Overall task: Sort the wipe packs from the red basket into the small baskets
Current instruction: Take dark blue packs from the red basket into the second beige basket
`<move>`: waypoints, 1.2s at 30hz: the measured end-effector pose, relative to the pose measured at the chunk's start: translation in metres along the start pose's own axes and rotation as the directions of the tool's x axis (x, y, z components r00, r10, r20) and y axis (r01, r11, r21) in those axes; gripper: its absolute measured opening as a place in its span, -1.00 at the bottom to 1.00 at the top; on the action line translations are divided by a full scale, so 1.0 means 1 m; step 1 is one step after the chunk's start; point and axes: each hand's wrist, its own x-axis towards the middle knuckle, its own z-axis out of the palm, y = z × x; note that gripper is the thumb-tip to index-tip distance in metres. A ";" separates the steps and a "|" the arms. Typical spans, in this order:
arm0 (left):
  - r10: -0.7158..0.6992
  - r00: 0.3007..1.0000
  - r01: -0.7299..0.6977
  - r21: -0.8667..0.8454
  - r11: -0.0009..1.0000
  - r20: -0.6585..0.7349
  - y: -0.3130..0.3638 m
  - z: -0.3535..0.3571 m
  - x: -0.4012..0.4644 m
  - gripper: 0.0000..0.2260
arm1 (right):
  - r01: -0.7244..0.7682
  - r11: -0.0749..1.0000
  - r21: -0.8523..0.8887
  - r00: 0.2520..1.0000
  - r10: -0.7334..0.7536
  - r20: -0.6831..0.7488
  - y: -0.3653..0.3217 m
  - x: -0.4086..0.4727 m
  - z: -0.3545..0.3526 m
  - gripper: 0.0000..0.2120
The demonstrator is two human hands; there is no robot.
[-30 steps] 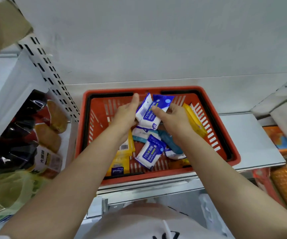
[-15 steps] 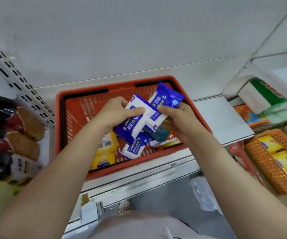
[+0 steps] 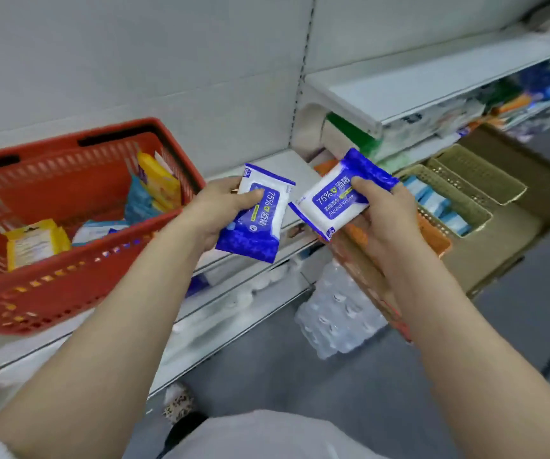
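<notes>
My left hand grips a blue-and-white alcohol wipe pack, thumb across its front. My right hand grips a second blue-and-white wipe pack. Both packs are in the air to the right of the red basket, which sits on the white shelf at the left and holds yellow packs and teal packs. At the right stand small baskets: an olive one with blue-white packs, another olive one behind it, and an orange one partly hidden by my right hand.
A white upper shelf with stacked goods juts out at the right. A shrink-wrapped bundle of bottles lies on the grey floor under the shelf edge. A brown cardboard surface carries the small baskets.
Both hands lifted out of the red basket and moved right, each now holding its own blue wipe pack apart from the other. The view swung right, toward the small baskets.
</notes>
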 end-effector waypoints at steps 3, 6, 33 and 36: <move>0.009 0.999 -0.011 0.047 0.999 0.044 -0.019 0.082 0.000 -0.89 | 0.096 0.992 -0.083 0.986 -0.106 -0.127 -0.016 0.002 -0.084 -0.88; 0.011 0.997 -0.017 0.075 0.997 0.082 -0.036 0.153 0.004 -0.85 | 0.088 0.986 -0.140 0.970 -0.117 -0.213 -0.022 0.008 -0.160 -0.79; -0.251 0.952 0.245 0.059 0.968 0.175 -0.035 0.514 0.242 -0.82 | -0.234 0.860 -0.454 0.972 0.196 -0.130 -0.114 0.328 -0.454 -0.76; -0.281 0.948 0.282 0.018 0.959 0.151 -0.033 0.533 0.269 -0.79 | -0.211 0.837 -0.504 0.976 0.212 -0.057 -0.116 0.381 -0.463 -0.80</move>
